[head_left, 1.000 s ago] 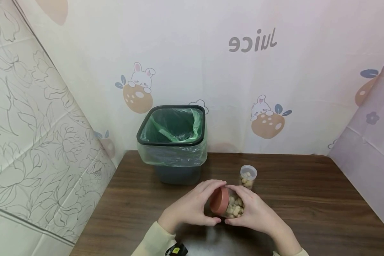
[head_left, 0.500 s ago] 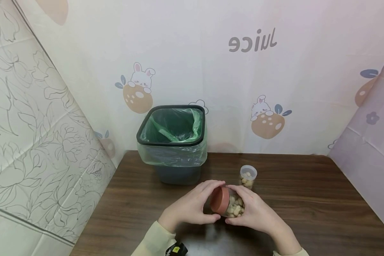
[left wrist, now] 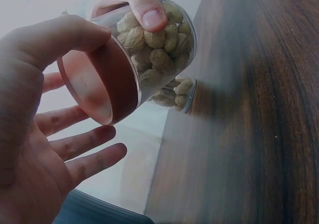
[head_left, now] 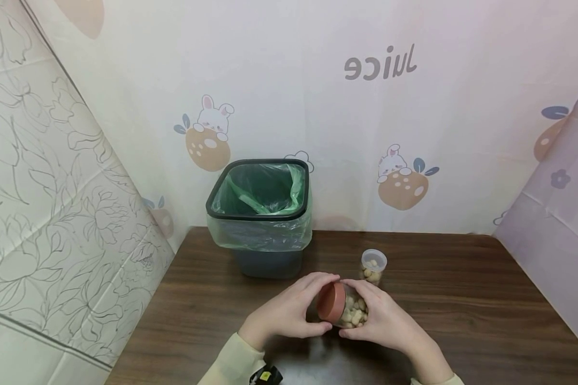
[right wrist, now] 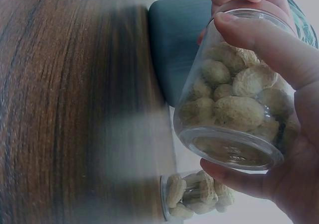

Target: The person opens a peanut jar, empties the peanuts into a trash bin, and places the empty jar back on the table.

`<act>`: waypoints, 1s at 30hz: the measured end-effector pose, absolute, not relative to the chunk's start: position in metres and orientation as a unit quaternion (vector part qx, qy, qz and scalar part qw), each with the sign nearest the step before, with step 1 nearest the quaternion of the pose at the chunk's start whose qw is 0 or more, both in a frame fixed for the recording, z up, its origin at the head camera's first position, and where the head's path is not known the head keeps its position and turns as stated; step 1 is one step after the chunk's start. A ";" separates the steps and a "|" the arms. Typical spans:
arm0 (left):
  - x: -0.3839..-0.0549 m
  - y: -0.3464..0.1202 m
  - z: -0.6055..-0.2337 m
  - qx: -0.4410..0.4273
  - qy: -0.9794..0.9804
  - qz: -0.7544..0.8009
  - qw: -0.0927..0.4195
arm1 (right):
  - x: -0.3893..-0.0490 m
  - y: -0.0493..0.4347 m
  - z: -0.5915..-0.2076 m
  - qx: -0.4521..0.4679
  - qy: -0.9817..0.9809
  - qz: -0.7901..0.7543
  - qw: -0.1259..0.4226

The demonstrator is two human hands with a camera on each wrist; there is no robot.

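A clear jar (head_left: 354, 311) of unshelled peanuts with a reddish-brown lid (head_left: 331, 302) is tilted on its side between both hands, its lid facing left. My left hand (head_left: 294, 307) holds the lid, thumb on its near edge and fingers spread round the far side. Around the jar's body, my right hand (head_left: 387, 321) grips with thumb and fingers. The left wrist view has the lid's flat top (left wrist: 87, 89) turned toward the left palm. Peanuts (right wrist: 239, 112) show through the wall in the right wrist view, and the base rim is visible there.
Behind the right hand stands a small clear container (head_left: 373, 262) of peanuts. A dark bin (head_left: 267, 262) lined with a green bag is at the back left of the brown wooden table (head_left: 462, 299). Printed cloth walls (head_left: 318, 117) rise behind and at both sides.
The left thumb and the lid have shifted very slightly since a second ago. Both hands stay on the jar, and the bin and small container have not moved.
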State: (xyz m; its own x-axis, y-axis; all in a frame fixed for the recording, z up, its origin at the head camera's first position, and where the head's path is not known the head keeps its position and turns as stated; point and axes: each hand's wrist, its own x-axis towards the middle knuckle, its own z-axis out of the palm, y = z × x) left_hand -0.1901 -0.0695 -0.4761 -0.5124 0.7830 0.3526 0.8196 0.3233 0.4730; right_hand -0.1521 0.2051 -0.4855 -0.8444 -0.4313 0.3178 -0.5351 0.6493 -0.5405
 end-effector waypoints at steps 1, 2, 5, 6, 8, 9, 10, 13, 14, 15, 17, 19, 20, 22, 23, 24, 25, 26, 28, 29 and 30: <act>-0.190 -0.070 -0.476 -0.493 -0.813 -0.308 0.030 | -0.152 0.205 -0.485 0.267 -0.905 0.322 0.081; -0.190 -0.070 -0.476 -0.493 -0.813 -0.308 0.030 | -0.152 0.205 -0.485 0.266 -0.905 0.322 0.081; -0.190 -0.069 -0.476 -0.494 -0.811 -0.313 0.026 | -0.152 0.205 -0.486 0.267 -0.905 0.321 0.082; -0.191 -0.069 -0.476 -0.496 -0.809 -0.314 0.026 | -0.152 0.205 -0.486 0.267 -0.905 0.320 0.082; -0.191 -0.069 -0.477 -0.498 -0.807 -0.316 0.027 | -0.152 0.205 -0.486 0.268 -0.905 0.320 0.083; -0.190 -0.069 -0.477 -0.499 -0.805 -0.318 0.027 | -0.152 0.205 -0.486 0.269 -0.904 0.321 0.083; -0.190 -0.069 -0.476 -0.500 -0.804 -0.320 0.027 | -0.152 0.206 -0.486 0.269 -0.904 0.321 0.085; -0.190 -0.069 -0.476 -0.499 -0.803 -0.324 0.025 | -0.152 0.206 -0.486 0.272 -0.903 0.321 0.088; -0.190 -0.069 -0.476 -0.498 -0.804 -0.325 0.023 | -0.152 0.206 -0.486 0.274 -0.902 0.321 0.090; -0.189 -0.070 -0.476 -0.495 -0.805 -0.327 0.021 | -0.152 0.206 -0.486 0.275 -0.902 0.321 0.091; -0.189 -0.070 -0.476 -0.489 -0.808 -0.328 0.015 | -0.152 0.206 -0.486 0.277 -0.901 0.321 0.093; -0.189 -0.070 -0.476 -0.482 -0.813 -0.326 0.013 | -0.152 0.206 -0.486 0.278 -0.900 0.322 0.094; -0.189 -0.071 -0.476 -0.479 -0.816 -0.325 0.013 | -0.152 0.206 -0.486 0.279 -0.900 0.323 0.093; -0.188 -0.071 -0.475 -0.472 -0.820 -0.325 0.009 | -0.152 0.206 -0.486 0.278 -0.899 0.325 0.092; -0.188 -0.071 -0.475 -0.470 -0.821 -0.324 0.010 | -0.152 0.206 -0.486 0.278 -0.899 0.326 0.091; -0.188 -0.071 -0.475 -0.468 -0.822 -0.324 0.010 | -0.152 0.206 -0.486 0.278 -0.899 0.327 0.090; -0.188 -0.071 -0.475 -0.466 -0.823 -0.324 0.011 | -0.152 0.206 -0.486 0.277 -0.899 0.327 0.089; -0.188 -0.071 -0.475 -0.464 -0.824 -0.325 0.011 | -0.152 0.206 -0.486 0.277 -0.899 0.327 0.089; -0.187 -0.071 -0.475 -0.459 -0.825 -0.330 0.011 | -0.152 0.206 -0.486 0.276 -0.900 0.327 0.087; -0.187 -0.070 -0.475 -0.457 -0.826 -0.331 0.013 | -0.152 0.206 -0.486 0.276 -0.900 0.326 0.088; -0.187 -0.070 -0.475 -0.454 -0.826 -0.334 0.013 | -0.152 0.206 -0.486 0.275 -0.900 0.326 0.088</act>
State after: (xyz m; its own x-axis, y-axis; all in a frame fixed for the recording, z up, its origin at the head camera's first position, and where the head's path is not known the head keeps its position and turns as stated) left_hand -0.1873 -0.0703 -0.4749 -0.5872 0.7411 0.3255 0.7589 0.3641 0.5399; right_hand -0.1521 0.2060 -0.4858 -0.8332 -0.4383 0.3372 -0.5526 0.6365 -0.5380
